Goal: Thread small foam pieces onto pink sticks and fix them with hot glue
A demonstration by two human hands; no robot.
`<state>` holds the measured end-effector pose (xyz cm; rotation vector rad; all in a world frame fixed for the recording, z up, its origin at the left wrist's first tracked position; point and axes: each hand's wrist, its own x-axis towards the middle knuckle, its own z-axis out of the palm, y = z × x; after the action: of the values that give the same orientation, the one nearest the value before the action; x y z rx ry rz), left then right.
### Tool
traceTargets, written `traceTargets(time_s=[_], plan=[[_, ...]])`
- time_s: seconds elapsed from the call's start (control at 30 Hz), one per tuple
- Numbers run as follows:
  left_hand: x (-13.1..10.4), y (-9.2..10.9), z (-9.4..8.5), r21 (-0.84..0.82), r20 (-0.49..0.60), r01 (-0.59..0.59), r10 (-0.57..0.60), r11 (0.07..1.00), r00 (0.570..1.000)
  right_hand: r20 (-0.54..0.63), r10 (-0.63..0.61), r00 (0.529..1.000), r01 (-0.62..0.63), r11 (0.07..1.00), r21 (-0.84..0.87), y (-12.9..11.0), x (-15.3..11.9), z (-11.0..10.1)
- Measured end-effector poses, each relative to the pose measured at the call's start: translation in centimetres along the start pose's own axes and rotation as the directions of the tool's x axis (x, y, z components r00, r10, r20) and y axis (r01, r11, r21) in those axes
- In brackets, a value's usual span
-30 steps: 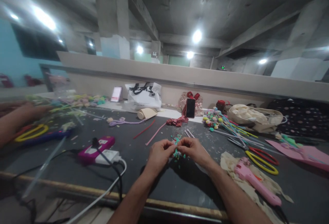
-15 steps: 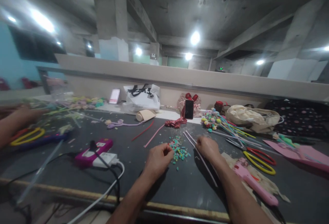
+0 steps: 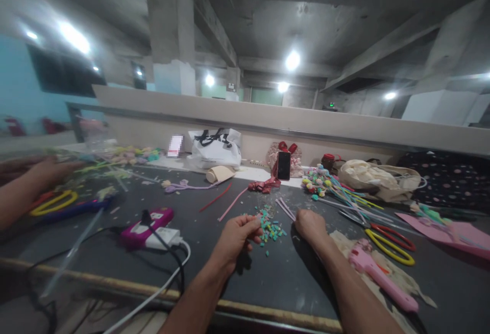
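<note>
Left hand (image 3: 236,236), thumb close to bent fingers, touches the left edge of a loose heap of tiny teal and yellow pieces (image 3: 271,229) on the dark bench (image 3: 268,285) — whether it pinches one, I cannot tell. Right hand (image 3: 311,224) curls over two slim pale-lilac sticks (image 3: 286,208) — its grip hidden. Rightward, a pink plastic glue gun (image 3: 385,279) lies on crumpled cream cloth (image 3: 340,241).

Free lane to small bits (image 3: 273,231), forearms (image 3: 206,283) alongside

Left hand (image 3: 235,239) beside scattered green bits (image 3: 272,233), curled right hand (image 3: 312,227) at pale sticks (image 3: 285,208).
</note>
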<state>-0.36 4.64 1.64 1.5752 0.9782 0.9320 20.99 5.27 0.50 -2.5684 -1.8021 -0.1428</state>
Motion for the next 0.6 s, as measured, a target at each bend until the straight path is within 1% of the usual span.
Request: traceTargets(time_s=[0.07, 0.17, 0.27, 0.4, 0.6], plan=[[0.1, -0.1, 0.0, 0.006, -0.010, 0.002, -0.002, 1.000, 1.000, -0.039, 0.006, 0.999, -0.006, 1.000, 0.017, -0.1, -0.1, -0.1], [0.3, -0.6, 0.2, 0.076, -0.046, -0.021, 0.025, 0.997, 0.999, -0.115, 0.017, 0.993, -0.010, 0.998, 0.065, -0.2, -0.3, -0.3], [0.7, -1.0, 0.3, 0.203, -0.101, -0.058, 0.080, 0.977, 0.992, -0.186, 0.013, 0.982, 0.012, 0.991, 0.135, -0.4, -0.3, -0.6], [1.1, -1.1, 0.2, 0.377, -0.160, -0.088, 0.158, 0.922, 0.974, -0.251, -0.020, 0.968, 0.083, 0.967, 0.241, -0.6, -0.4, -0.9], [1.4, -1.3, 0.2, 0.528, -0.137, -0.119, 0.222, 0.841, 0.965, -0.300, -0.068, 0.952, 0.183, 0.909, 0.375, -0.7, -0.4, -0.8]])
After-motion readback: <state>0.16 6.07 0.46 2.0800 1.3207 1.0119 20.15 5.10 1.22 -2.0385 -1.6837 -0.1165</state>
